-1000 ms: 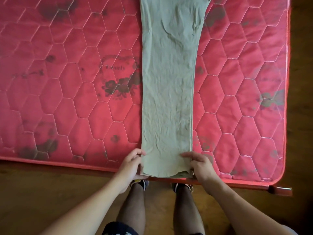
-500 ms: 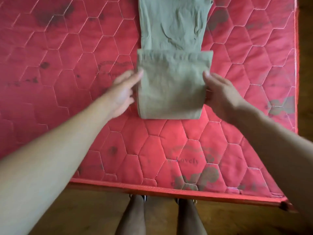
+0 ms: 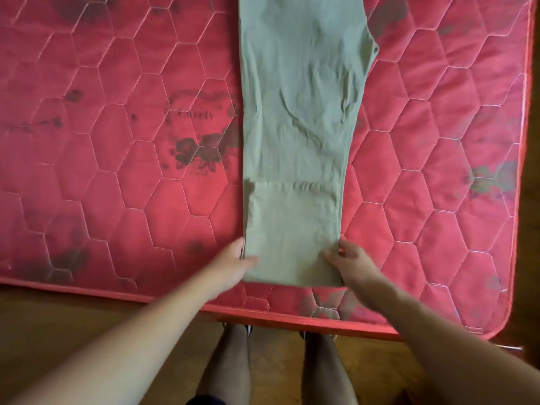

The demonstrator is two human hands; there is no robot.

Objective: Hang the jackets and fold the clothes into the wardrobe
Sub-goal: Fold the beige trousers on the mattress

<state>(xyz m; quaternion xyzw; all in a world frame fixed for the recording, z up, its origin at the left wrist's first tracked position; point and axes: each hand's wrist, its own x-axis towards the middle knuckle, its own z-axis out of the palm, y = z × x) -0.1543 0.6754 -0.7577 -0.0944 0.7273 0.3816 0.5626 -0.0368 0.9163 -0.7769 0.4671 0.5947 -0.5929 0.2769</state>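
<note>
Trousers (image 3: 298, 112) lie lengthwise on the mattress (image 3: 117, 185), right of its centre, and run away from you past the top of the view. Their near end is folded back onto itself, and the doubled part sits just short of the mattress's near edge. Your left hand (image 3: 233, 263) grips the left edge of that part and your right hand (image 3: 352, 263) grips its right edge. The floor (image 3: 58, 323) lies before and to the right of the mattress. Your legs (image 3: 228, 363) stand on it, directly before the trousers.

Location: home bedroom. Evidence: red quilted mattress (image 3: 117, 200) with a printed rose pattern, directly under my left hand (image 3: 233, 263) and right hand (image 3: 352, 264) and extending beyond their grip; brown floor (image 3: 58, 331) behind the grip, at my feet; trousers (image 3: 295, 112) between both hands.
</note>
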